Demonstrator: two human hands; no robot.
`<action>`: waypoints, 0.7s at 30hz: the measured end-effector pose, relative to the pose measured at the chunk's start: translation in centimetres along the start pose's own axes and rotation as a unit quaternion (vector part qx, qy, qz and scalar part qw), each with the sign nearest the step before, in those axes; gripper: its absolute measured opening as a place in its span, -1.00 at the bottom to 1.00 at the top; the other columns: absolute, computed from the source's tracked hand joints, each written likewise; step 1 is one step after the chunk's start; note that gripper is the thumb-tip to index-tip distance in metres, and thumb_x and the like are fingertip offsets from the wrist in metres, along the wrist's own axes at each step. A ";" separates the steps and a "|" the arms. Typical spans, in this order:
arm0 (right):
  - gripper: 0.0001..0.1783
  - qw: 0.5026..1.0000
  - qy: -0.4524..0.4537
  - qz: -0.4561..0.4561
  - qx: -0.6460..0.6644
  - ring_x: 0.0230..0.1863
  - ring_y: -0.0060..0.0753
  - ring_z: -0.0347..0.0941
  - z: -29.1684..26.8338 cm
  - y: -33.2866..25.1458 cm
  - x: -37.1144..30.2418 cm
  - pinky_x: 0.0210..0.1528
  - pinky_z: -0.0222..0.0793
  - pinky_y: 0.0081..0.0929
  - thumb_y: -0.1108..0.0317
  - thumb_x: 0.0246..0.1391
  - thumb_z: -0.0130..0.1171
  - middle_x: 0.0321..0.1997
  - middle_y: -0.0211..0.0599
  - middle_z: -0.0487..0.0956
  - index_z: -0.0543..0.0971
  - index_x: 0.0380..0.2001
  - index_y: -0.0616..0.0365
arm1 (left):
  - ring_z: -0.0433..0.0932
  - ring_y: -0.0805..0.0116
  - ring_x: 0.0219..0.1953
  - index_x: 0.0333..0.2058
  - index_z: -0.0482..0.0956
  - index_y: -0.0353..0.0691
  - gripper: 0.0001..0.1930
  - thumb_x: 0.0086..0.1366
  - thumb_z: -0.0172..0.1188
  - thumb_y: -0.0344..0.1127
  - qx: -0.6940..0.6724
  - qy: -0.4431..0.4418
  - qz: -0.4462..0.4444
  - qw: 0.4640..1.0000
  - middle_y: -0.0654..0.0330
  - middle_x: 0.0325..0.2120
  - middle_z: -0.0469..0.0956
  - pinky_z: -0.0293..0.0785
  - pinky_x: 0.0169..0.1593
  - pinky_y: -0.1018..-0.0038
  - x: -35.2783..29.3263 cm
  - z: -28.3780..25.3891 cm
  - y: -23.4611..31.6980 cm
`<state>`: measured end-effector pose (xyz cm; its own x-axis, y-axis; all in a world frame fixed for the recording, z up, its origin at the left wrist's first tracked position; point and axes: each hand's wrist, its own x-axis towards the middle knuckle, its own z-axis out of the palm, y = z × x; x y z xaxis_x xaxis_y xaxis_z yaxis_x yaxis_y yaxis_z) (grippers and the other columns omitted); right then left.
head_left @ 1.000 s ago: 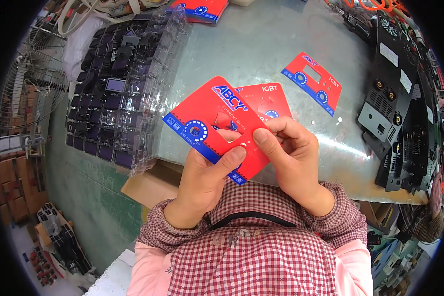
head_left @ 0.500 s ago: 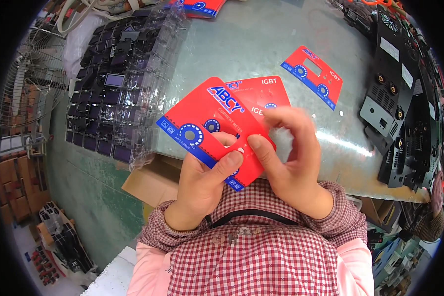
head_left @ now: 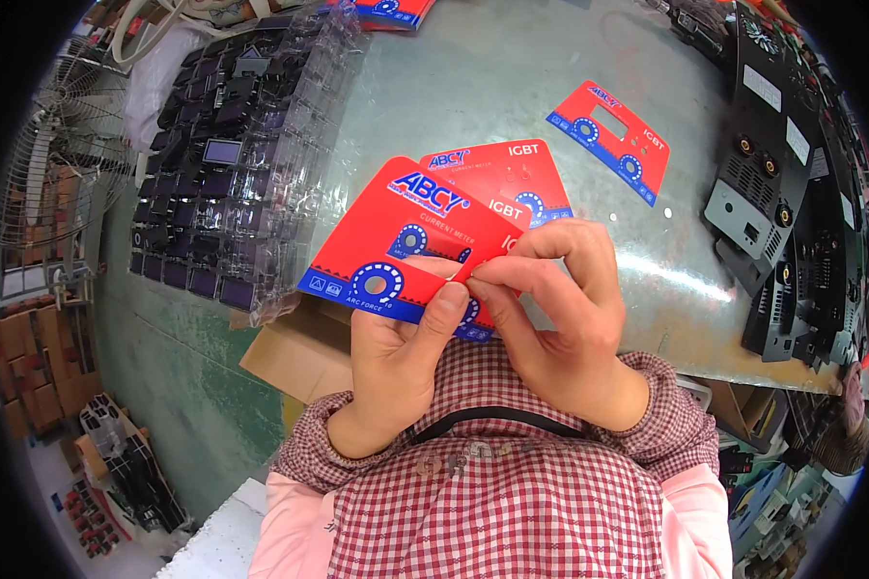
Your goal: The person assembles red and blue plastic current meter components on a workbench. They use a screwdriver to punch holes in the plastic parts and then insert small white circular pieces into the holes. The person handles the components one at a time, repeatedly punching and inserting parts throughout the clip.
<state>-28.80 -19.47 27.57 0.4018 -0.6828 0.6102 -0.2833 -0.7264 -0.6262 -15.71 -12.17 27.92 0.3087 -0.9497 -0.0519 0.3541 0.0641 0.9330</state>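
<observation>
My left hand [head_left: 391,372] holds up a thin red-and-blue printed front-panel sheet [head_left: 362,227], thumb on top and fingers underneath, one finger showing through its cut-out window. At the sheet's right part, beside the left thumb, the thumb and forefinger of my right hand [head_left: 574,333] are pinched together. Whether they grip the sheet's edge or a small bit is hidden. Just beyond, partly covered by the held sheet, is a second red-and-blue sheet [head_left: 539,160]. Farther right another such sheet [head_left: 654,164], with a rectangular window, lies flat on the metal tabletop [head_left: 454,87].
Black square display modules in clear plastic [head_left: 224,152] cover the table's left side. More red sheets [head_left: 401,12] lie at the far edge. Black metal panels with vents [head_left: 758,174] stand along the right. An open cardboard box [head_left: 294,357] sits below the table's near edge.
The held sheet has turned clockwise, so its lower edge lies flatter. My right fingers, lifted and blurred before, have come down to the thumb in a pinch beside the left thumb.
</observation>
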 end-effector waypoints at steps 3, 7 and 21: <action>-0.77 1.000 0.000 -0.003 -0.012 -0.32 -0.24 0.34 0.4 0.1 0.0 -0.28 0.22 -0.35 0.52 -0.27 0.32 -0.36 -0.30 0.42 0.53 -0.43 0.14 | 0.49 0.51 -0.20 -0.12 0.48 -0.38 -0.81 0.34 0.08 -0.44 0.013 -0.023 0.005 1.000 0.20 -0.23 0.53 0.42 -0.09 0.56 0.2 -0.4 -0.2; -0.80 1.000 0.003 -0.013 -0.004 -0.31 -0.16 0.34 1.0 0.3 -0.2 -0.27 0.24 -0.32 0.51 -0.18 0.26 -0.33 -0.24 0.41 0.48 -0.42 0.16 | 0.50 0.50 -0.20 -0.12 0.48 -0.38 -0.81 0.33 0.09 -0.44 0.007 0.018 -0.014 1.000 0.18 -0.24 0.54 0.44 -0.09 0.55 -0.2 -0.4 -0.5; -0.86 0.982 0.075 0.090 0.148 -0.36 -0.33 0.42 -0.3 1.8 -0.1 -0.28 0.34 -0.50 0.66 0.12 -0.04 -0.36 -0.20 0.48 0.45 -0.27 0.28 | 0.53 0.39 -0.13 -0.08 0.44 -0.38 -0.79 0.35 0.06 -0.42 -0.107 0.088 -0.058 0.989 0.10 -0.18 0.53 0.48 -0.02 0.40 0.1 -0.6 0.0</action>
<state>-29.62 -20.74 26.50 0.2294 -0.8182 0.5272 -0.0640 -0.5531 -0.8307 -15.19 -12.06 27.66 0.3973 -0.8874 -0.2338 0.5686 0.0381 0.8217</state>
